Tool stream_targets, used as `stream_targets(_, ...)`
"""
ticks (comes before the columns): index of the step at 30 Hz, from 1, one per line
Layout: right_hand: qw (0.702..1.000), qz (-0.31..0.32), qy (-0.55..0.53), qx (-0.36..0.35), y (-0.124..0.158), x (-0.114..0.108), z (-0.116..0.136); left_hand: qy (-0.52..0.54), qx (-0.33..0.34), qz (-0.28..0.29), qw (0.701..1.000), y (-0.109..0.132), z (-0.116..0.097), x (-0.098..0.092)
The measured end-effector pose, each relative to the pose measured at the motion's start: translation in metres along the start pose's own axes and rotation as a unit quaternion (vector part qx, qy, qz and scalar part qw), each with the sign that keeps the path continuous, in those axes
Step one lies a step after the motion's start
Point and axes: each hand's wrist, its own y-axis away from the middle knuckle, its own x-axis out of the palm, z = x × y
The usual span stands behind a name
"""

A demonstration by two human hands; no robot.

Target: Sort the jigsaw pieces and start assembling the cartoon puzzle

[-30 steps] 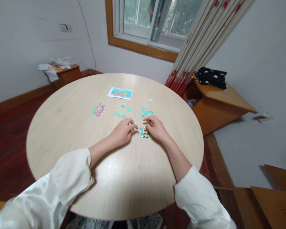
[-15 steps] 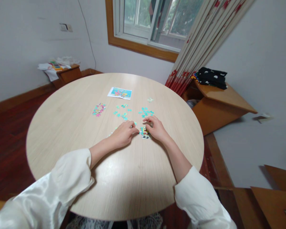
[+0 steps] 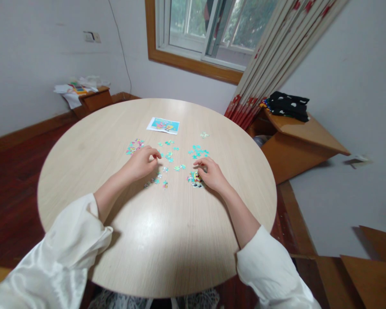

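My left hand (image 3: 143, 163) hovers over the left middle of the table, thumb and index finger apart with nothing visible between them. Close to its fingertips lie loose turquoise jigsaw pieces (image 3: 170, 157). My right hand (image 3: 213, 175) rests beside a small joined jigsaw section (image 3: 195, 180) with a yellow cartoon figure, partly covering its right side. The right thumb and index finger are apart too, and the other fingers curl out of sight. Several more loose pieces (image 3: 165, 184) lie between the hands, some partly hidden by the left one.
A printed picture card (image 3: 164, 125) lies toward the back of the round wooden table (image 3: 167, 240). Pink and multicoloured pieces (image 3: 135, 145) are grouped at left, turquoise pieces (image 3: 198, 151) at right, and pale pieces (image 3: 204, 134) farther back.
My left hand has moved left and away from the joined section, uncovering loose pieces between the hands. My right hand has stayed beside that section.
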Motion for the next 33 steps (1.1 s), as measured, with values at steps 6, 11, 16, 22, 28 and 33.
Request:
stream_targets(6,1.000,-0.001,0.012,-0.002,0.001,0.000,-0.001,0.024,-0.046,0.056,0.997,0.002,-0.004,-0.006)
stream_targets(11,1.000,0.007,0.019,-0.004,0.001,0.000,-0.002,0.046,-0.039,0.080,0.995,0.002,-0.003,-0.004)
stream_targets(16,1.000,0.011,0.023,-0.001,0.001,0.001,-0.002,0.084,0.002,0.154,0.985,0.004,-0.005,-0.003)
stream_targets(22,1.000,0.013,0.028,0.002,0.001,0.002,-0.002,0.059,0.078,0.206,0.974,0.007,-0.004,0.008)
stream_targets(28,0.999,0.018,0.027,-0.002,0.001,0.003,-0.001,0.050,0.106,0.225,0.967,0.010,-0.004,0.011)
stream_targets(33,0.999,0.019,0.026,0.002,0.001,0.002,0.001,0.047,0.106,0.235,0.965,0.011,-0.006,0.012)
